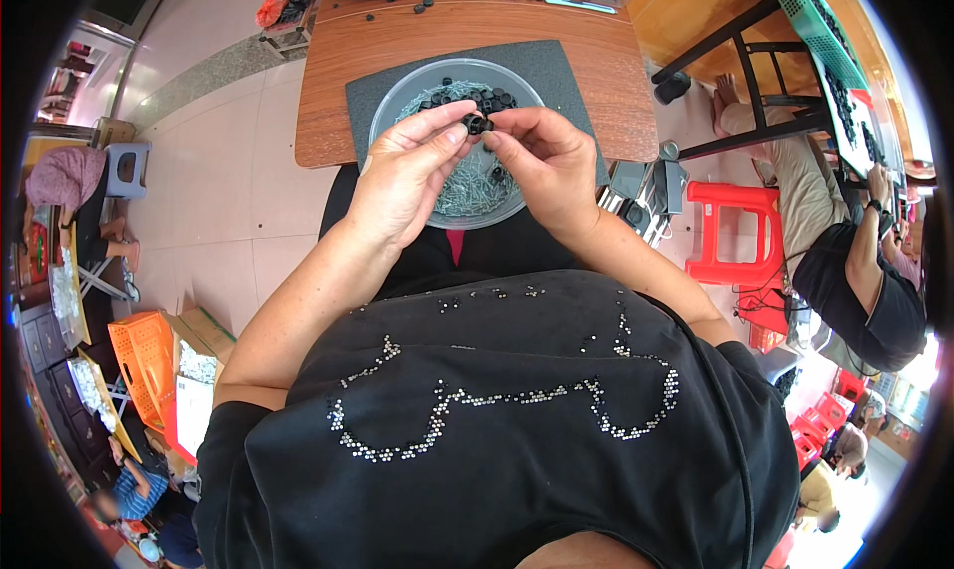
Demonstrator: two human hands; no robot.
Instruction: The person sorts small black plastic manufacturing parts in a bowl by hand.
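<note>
The left hand pinches a small black part from 9 o'clock, the right hand from 3 — thumbs and fingertips closed on it, above the basin. Whether it is one piece or several joined, I cannot tell. Much seems left: loose caps towards 1 o'clock, pins around 6 — how many pieces are done doesn't show.

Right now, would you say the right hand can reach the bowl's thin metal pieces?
Probably yes: the metal pieces lie exposed near the right hand, though its fingers are busy with a black part.
</note>
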